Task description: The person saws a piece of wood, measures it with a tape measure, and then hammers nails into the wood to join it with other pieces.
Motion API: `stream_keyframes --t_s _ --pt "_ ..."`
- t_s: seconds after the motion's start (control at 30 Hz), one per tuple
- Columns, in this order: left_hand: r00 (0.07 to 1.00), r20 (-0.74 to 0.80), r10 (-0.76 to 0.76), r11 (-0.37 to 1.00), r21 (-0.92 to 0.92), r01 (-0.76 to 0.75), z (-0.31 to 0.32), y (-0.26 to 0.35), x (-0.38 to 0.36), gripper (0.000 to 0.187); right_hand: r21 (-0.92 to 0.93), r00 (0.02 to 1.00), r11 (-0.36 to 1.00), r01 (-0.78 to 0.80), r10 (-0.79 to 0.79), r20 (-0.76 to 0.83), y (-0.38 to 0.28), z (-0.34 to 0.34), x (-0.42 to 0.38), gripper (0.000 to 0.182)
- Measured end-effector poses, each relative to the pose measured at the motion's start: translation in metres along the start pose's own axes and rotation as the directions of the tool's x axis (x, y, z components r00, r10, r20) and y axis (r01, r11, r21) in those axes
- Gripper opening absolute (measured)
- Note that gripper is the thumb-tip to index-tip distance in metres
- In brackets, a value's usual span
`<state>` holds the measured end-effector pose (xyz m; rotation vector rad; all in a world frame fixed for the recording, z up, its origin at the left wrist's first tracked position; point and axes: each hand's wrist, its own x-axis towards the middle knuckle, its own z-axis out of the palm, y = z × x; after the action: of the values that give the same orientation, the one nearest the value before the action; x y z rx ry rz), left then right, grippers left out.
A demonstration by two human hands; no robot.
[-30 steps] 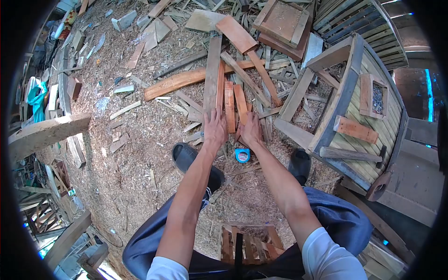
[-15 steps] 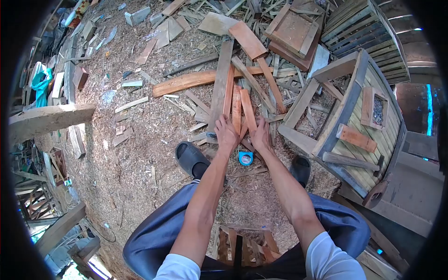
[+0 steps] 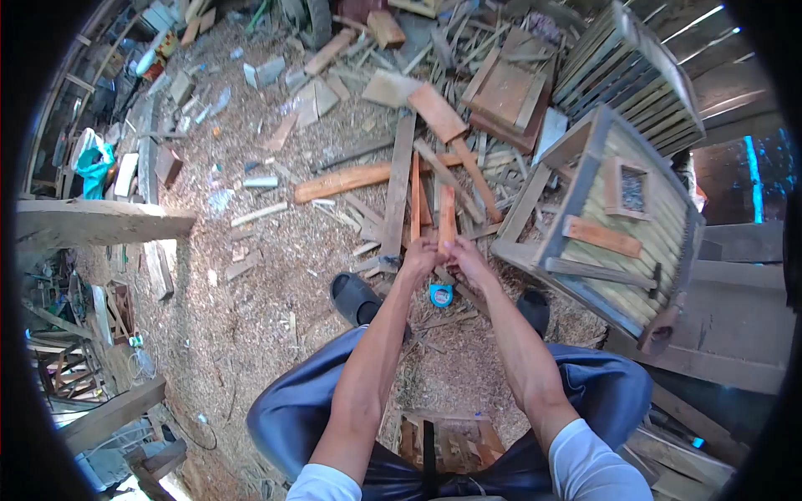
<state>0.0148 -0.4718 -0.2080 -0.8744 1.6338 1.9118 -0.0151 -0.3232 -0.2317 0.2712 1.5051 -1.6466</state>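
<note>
My left hand [image 3: 423, 257] is closed around the lower end of a thin reddish wooden strip [image 3: 415, 200], which points away from me. Just beside it, my right hand [image 3: 468, 257] grips the near end of a short reddish wooden board [image 3: 447, 215]. The two hands nearly touch, and the left fingers also lie near the board's end. Behind them, another reddish piece shows partly between the two. A blue tape measure [image 3: 441, 295] rests on the ground just below my hands. Left of the strip lies a long grey plank [image 3: 398, 188].
A slatted wooden stand [image 3: 626, 225] at right carries a hammer [image 3: 652, 280], a wood block [image 3: 603, 236] and a small box [image 3: 631, 189] of what look like nails. Scrap wood and shavings cover the ground. A beam [image 3: 109, 221] juts in from the left.
My hands have come together, and the short board now stands closer to the thin strip. The strip has shifted away from the grey plank. The camera view has shifted slightly.
</note>
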Motion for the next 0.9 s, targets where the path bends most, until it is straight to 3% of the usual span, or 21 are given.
stream_keyframes --t_s 0.03,0.1,0.13,0.17,0.23,0.27,0.33,0.37,0.4,0.47,0.57,0.6,0.7,0.8,0.9 --pt "0.999 0.031 -0.035 0.995 0.093 0.032 -0.001 0.008 -0.008 0.044 -0.087 0.998 0.995 0.048 -0.044 0.047 -0.014 0.003 -0.015 0.037" --pt "0.997 -0.012 0.074 0.931 0.359 -0.064 0.002 0.020 -0.036 0.047 -0.099 0.993 0.989 0.113 -0.116 -0.021 -0.041 0.020 -0.058 0.034" --pt "0.999 0.040 0.017 0.925 0.379 -0.031 0.002 0.037 -0.055 0.050 -0.093 0.975 0.973 0.213 -0.218 -0.046 -0.028 0.018 -0.057 0.039" --pt "0.995 0.087 -0.040 0.916 0.401 0.001 0.003 0.052 -0.075 0.052 -0.157 0.987 0.975 0.160 -0.158 0.028 -0.058 0.026 -0.093 0.042" --pt "0.985 0.112 0.133 0.966 0.209 -0.154 0.009 0.063 -0.097 0.046 -0.334 0.982 0.927 0.171 -0.189 -0.022 -0.072 0.024 -0.118 0.043" --pt "0.970 0.117 0.212 0.968 0.110 -0.225 0.011 0.073 -0.103 0.043 -0.438 0.968 0.868 0.236 -0.250 0.026 -0.076 0.017 -0.129 0.044" --pt "0.962 0.088 0.259 0.959 -0.141 -0.245 0.016 0.109 -0.113 0.038 -0.615 0.931 0.710 0.344 -0.343 0.125 -0.093 0.002 -0.154 0.044" --pt "0.960 0.082 0.266 0.936 -0.260 -0.237 0.020 0.122 -0.119 0.036 -0.611 0.942 0.729 0.309 -0.321 0.094 -0.103 -0.006 -0.169 0.045" --pt "0.917 0.016 0.398 0.892 -0.240 -0.383 0.028 0.142 -0.140 0.030 -0.602 0.954 0.752 0.268 -0.293 0.058 -0.116 -0.010 -0.192 0.045" --pt "0.876 -0.025 0.482 0.858 -0.189 -0.477 0.033 0.171 -0.163 0.033 -0.649 0.974 0.736 0.192 -0.226 0.032 -0.147 -0.024 -0.238 0.047" --pt "0.837 -0.012 0.547 0.820 -0.194 -0.538 0.058 0.184 -0.174 0.033 -0.611 0.956 0.772 0.175 -0.282 -0.082 -0.173 -0.057 -0.280 0.042" --pt "0.829 0.002 0.559 0.811 -0.205 -0.547 0.065 0.186 -0.174 0.031 -0.544 0.907 0.799 0.256 -0.393 -0.151 -0.178 -0.068 -0.292 0.037" --pt "0.833 0.167 0.527 0.833 -0.294 -0.468 0.088 0.181 -0.173 0.029 -0.410 0.785 0.852 0.325 -0.485 -0.386 -0.178 -0.111 -0.308 0.034" --pt "0.844 0.285 0.454 0.886 -0.241 -0.396 0.118 0.195 -0.165 0.029 -0.105 0.766 0.912 0.398 -0.393 -0.509 -0.174 -0.154 -0.315 0.034" --pt "0.828 0.341 0.444 0.896 -0.159 -0.415 0.141 0.213 -0.163 0.030 -0.136 0.675 0.877 0.461 -0.446 -0.588 -0.181 -0.176 -0.307 0.031"
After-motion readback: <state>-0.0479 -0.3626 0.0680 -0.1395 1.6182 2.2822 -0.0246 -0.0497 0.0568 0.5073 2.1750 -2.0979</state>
